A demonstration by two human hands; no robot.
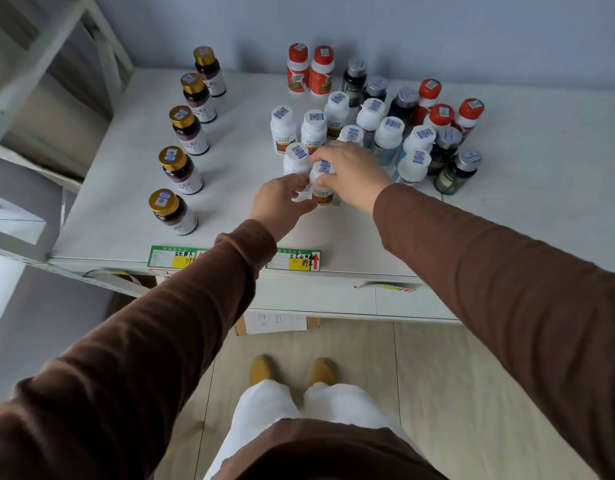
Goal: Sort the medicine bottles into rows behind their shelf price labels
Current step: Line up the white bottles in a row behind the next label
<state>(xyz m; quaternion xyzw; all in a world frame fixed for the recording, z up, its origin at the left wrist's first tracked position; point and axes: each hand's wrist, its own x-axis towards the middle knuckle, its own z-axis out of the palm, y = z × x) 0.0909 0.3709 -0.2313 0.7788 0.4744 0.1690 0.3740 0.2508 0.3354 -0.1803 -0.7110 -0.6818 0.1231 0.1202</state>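
On the white shelf (126,188), several gold-capped dark bottles (181,169) stand in a row behind the left price label (174,257). A second price label (297,260) sits at the front edge, partly behind my left sleeve. My right hand (351,173) grips a white bottle with a brown label (322,190) from above. My left hand (281,202) touches the same bottle's left side, just below another white bottle (296,159). More white brown-label bottles (313,128) stand behind them.
A mixed cluster fills the right back: white bottles with blue labels (389,136), red-capped bottles (441,114), dark silver-capped bottles (455,171). Two red-capped bottles (309,69) stand near the wall. A shelf frame (39,64) rises on the left.
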